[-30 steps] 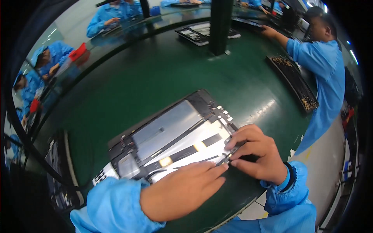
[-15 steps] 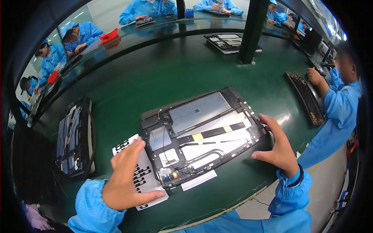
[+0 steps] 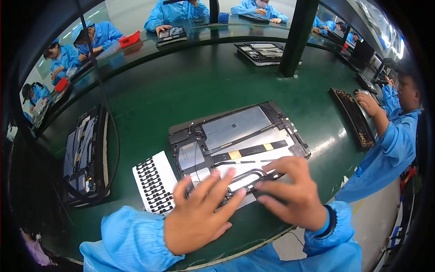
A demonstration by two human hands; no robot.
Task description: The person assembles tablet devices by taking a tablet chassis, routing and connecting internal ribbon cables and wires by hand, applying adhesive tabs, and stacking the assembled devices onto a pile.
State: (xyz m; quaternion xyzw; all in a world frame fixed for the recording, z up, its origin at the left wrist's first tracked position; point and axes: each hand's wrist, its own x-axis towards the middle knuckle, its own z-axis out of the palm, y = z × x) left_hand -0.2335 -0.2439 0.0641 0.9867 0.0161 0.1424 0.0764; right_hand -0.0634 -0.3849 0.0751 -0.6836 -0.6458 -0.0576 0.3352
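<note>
An opened tablet-like device [image 3: 235, 127] lies on the green bench in front of me, its flat silver cells, ribbon cables and black frame exposed. My left hand [image 3: 199, 213] is spread over its near left edge, fingers apart, with nothing seen in it. My right hand [image 3: 294, 195] hovers at the near right edge, fingers bent and apart, the fingertips close to the frame. Together the hands hide part of the near edge. Left of the device lies a white sheet with rows of small black adhesive pieces [image 3: 154, 183], its lower end beside my left hand.
A stack of similar opened devices [image 3: 86, 154] stands at the left, behind a hanging black cable [image 3: 115, 131]. Another stack [image 3: 260, 52] sits at the back by a dark post [image 3: 297, 41]. A black tray [image 3: 353, 118] with small brass-coloured parts lies near a co-worker [image 3: 394, 127] at the right.
Both hands have moved inward to the device's near edge, the left one rightward and the right one leftward. The black-patterned sheet is now less covered. My view has shifted slightly.
</note>
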